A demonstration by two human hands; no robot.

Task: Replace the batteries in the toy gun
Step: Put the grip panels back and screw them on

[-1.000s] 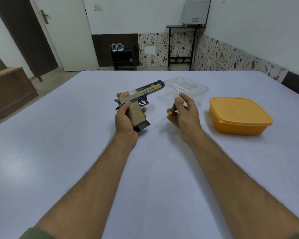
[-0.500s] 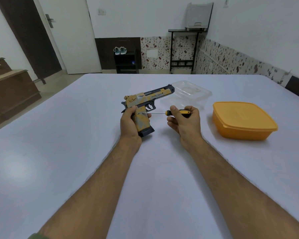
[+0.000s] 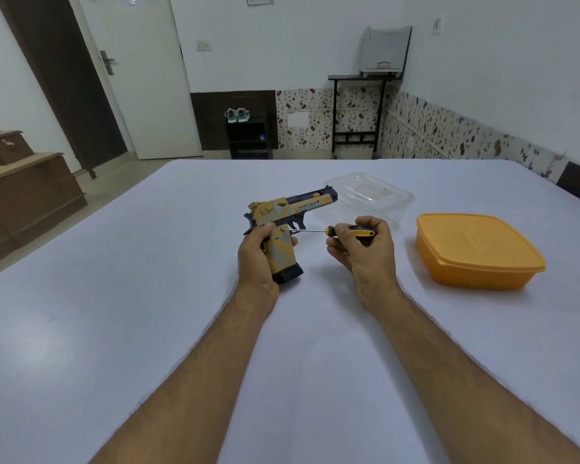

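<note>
A yellow and black toy gun (image 3: 290,209) stands with its grip base on the white table (image 3: 114,313), barrel pointing right and away. My left hand (image 3: 257,256) is wrapped around its grip. My right hand (image 3: 365,246) holds a small screwdriver (image 3: 345,231) with a yellow and black handle, lying level. Its thin metal tip touches the upper part of the gun's grip, just below the trigger. No batteries are in sight.
A clear plastic lid (image 3: 370,192) lies on the table behind the gun. An orange lidded container (image 3: 476,249) sits to the right of my right hand. A wooden cabinet (image 3: 24,195) stands off the table's left side.
My right hand turned the screwdriver from upright to level and brought its tip against the gun's grip. The gun stayed in my left hand.
</note>
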